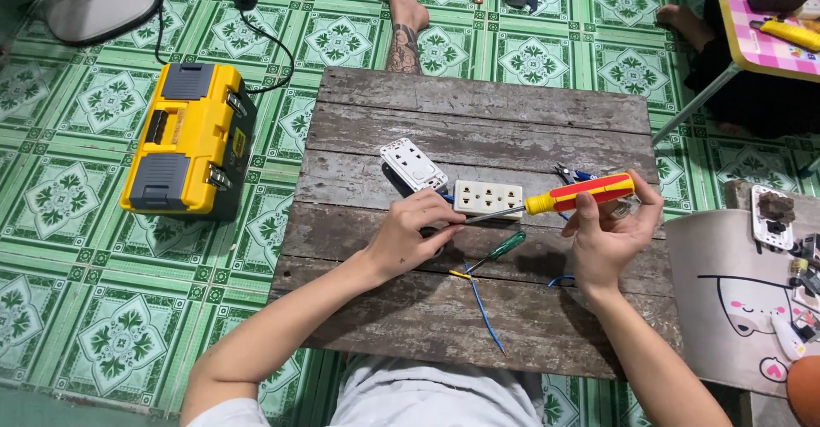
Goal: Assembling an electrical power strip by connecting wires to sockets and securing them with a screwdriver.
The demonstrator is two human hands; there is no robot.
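The right hand (608, 231) is clenched around the red-and-yellow handle of a screwdriver (572, 195), its shaft running left to the left hand (410, 235), whose fingers pinch something small at the tip; what it is cannot be made out. Just above that pinch lies a cream socket strip (488, 197), apparently not yet wired. A white cover plate (413, 165) lies loose beyond it, and a blue wire (483, 307) lies unattached below. A green screwdriver (504, 246) rests between the hands, pliers (568, 173) behind the handle. The board (478, 102) has bare room beyond; its near edge is close to the forearms. A yellow toolbox (190, 138) sits well left.
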